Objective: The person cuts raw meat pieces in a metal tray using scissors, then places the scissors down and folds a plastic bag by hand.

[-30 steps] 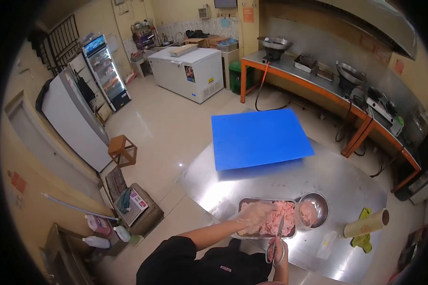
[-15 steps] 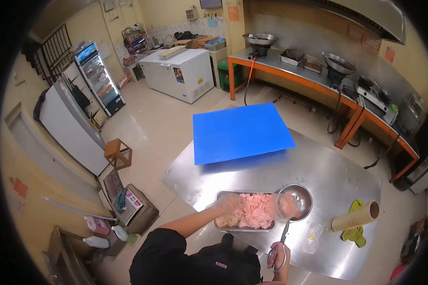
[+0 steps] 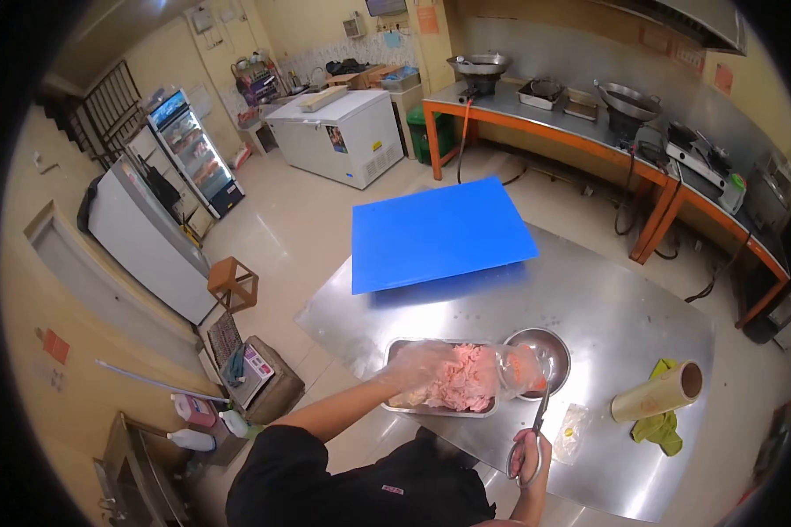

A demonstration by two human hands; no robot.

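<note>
My left hand (image 3: 424,365), in a clear plastic glove, lies over the left part of the raw pink minced meat (image 3: 471,379). Its fingers are blurred. The meat fills a shallow metal tray (image 3: 439,413) near the table's front edge. Gripped in my right hand (image 3: 528,453) is a pair of scissors (image 3: 542,413), blades pointing away from me. Their tips are close to a clear plastic bag (image 3: 520,369) with orange-red marks. That bag sits between the tray and a round steel bowl (image 3: 561,362), overlapping the bowl's left side.
A blue board (image 3: 439,233) is at the far side of the steel table (image 3: 606,307). On the right, a roll of plastic film (image 3: 655,395) rests over a green cloth (image 3: 659,432). A small clear wrapper (image 3: 571,432) lies right of the scissors.
The view has shifted slightly. My left hand has moved a little rightward over the meat. My right hand has carried the scissors away from the tray, to the right.
</note>
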